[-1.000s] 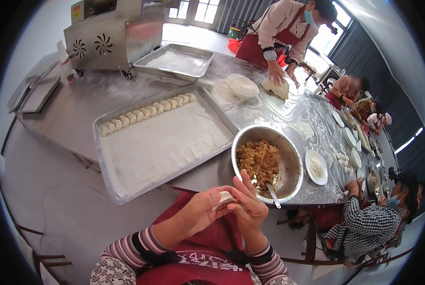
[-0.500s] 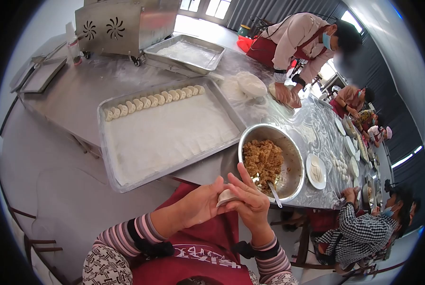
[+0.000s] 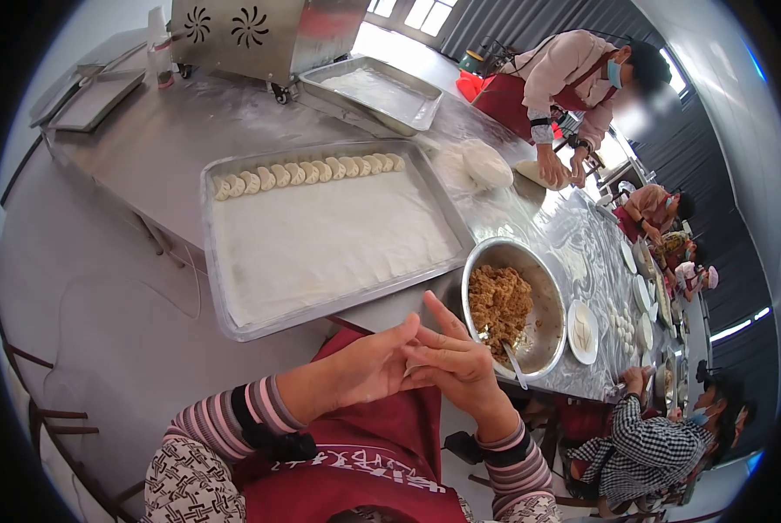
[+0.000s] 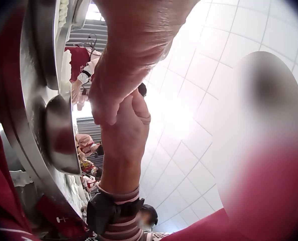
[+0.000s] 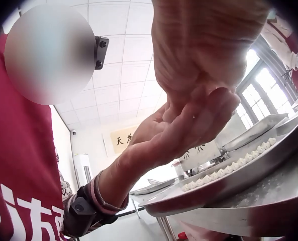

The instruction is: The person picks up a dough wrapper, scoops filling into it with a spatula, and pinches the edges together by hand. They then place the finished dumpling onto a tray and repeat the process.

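Observation:
Both hands meet over the apron, just below the steel bowl. The left hand (image 3: 364, 370) and right hand (image 3: 462, 366) pinch a small piece of white dough (image 3: 413, 369) between their fingers; most of it is hidden. Behind the near left hand (image 4: 139, 55), the right hand (image 4: 125, 138) touches it in the left wrist view. From the other side, the right hand (image 5: 204, 55) covers the left hand's fingertips (image 5: 159, 133), and no dough is discernible. Brown filling (image 3: 498, 301) and a spoon (image 3: 514, 362) are in the bowl (image 3: 547, 324).
A large tray (image 3: 338, 305) carries a row of dumplings (image 3: 310, 172) along its far side. Right of the bowl is a plate (image 3: 582, 347) with flat dough pieces. A floured tray (image 3: 377, 91) and dough mound (image 3: 487, 164) lie farther back. Across the table a person (image 3: 565, 87) handles dough.
The head view has shifted, so tray and bowl appear farther right. The fingers have closed further over the dough, which shows less than before. The hands stay together.

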Demonstrator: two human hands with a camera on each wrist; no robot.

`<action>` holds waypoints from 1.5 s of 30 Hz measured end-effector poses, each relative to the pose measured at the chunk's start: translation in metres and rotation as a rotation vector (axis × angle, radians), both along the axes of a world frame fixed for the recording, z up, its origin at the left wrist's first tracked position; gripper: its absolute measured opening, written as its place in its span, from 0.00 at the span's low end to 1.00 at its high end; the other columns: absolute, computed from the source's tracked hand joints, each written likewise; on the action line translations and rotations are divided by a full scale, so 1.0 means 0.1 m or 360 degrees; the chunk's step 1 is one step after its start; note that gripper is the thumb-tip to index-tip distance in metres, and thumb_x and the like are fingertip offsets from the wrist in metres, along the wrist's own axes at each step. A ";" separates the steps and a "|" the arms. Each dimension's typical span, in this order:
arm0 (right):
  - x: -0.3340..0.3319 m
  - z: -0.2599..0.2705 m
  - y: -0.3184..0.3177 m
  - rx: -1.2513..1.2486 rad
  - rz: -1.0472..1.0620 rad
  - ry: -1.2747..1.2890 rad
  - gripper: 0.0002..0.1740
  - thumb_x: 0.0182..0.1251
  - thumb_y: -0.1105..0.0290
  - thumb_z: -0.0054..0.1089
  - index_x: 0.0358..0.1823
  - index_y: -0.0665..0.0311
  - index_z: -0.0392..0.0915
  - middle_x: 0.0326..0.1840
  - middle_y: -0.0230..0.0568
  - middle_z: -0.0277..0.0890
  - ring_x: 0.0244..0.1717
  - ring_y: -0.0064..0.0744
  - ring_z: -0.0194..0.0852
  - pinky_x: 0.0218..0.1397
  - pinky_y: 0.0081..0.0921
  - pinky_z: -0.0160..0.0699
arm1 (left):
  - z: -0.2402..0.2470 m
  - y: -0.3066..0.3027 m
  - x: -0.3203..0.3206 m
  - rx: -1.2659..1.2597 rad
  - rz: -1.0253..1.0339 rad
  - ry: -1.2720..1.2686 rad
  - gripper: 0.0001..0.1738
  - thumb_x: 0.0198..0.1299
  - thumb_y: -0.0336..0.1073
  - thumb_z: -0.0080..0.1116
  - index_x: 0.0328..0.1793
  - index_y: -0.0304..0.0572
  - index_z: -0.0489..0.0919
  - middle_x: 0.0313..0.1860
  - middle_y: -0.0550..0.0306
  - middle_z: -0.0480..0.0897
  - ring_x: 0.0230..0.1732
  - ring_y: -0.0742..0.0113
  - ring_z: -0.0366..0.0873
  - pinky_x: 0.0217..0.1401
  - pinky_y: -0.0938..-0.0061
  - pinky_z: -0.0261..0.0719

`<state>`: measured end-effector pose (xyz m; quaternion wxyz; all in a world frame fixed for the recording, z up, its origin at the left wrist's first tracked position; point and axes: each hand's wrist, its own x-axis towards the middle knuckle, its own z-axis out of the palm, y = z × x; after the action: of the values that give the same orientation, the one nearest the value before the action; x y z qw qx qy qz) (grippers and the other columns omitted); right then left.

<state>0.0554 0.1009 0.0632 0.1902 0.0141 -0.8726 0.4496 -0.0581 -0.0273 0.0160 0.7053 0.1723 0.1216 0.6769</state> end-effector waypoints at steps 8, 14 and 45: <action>-0.19 -0.02 -0.01 0.0396 0.0257 -0.0013 0.11 0.44 0.77 0.68 0.33 0.60 0.85 0.58 0.37 0.78 0.75 0.50 0.54 0.75 0.48 0.50 | 0.05 -0.11 -0.14 -0.0125 0.0035 -0.0112 0.41 0.67 0.64 0.39 0.69 0.33 0.62 0.62 0.50 0.72 0.57 0.65 0.74 0.62 0.69 0.72; -0.34 0.11 -0.07 0.0610 0.0450 -0.0111 0.12 0.44 0.76 0.69 0.34 0.60 0.81 0.64 0.40 0.72 0.77 0.50 0.47 0.75 0.49 0.47 | -0.07 -0.14 -0.26 0.0013 -0.0059 -0.0143 0.39 0.67 0.65 0.39 0.69 0.38 0.63 0.63 0.52 0.71 0.56 0.65 0.74 0.62 0.69 0.72; -2.40 -0.11 1.53 0.0177 -0.0666 -0.0425 0.13 0.51 0.67 0.69 0.34 0.70 0.84 0.23 0.47 0.80 0.24 0.28 0.76 0.31 0.28 0.75 | -0.24 -0.72 -0.95 -0.0652 0.0967 0.0844 0.19 0.67 0.34 0.50 0.59 0.30 0.68 0.59 0.42 0.72 0.61 0.59 0.72 0.66 0.65 0.70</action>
<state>-0.1850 0.2542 0.0524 0.1609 -0.2158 -0.8973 0.3497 -0.1530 -0.0991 -0.0079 0.4386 0.1531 0.4747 0.7476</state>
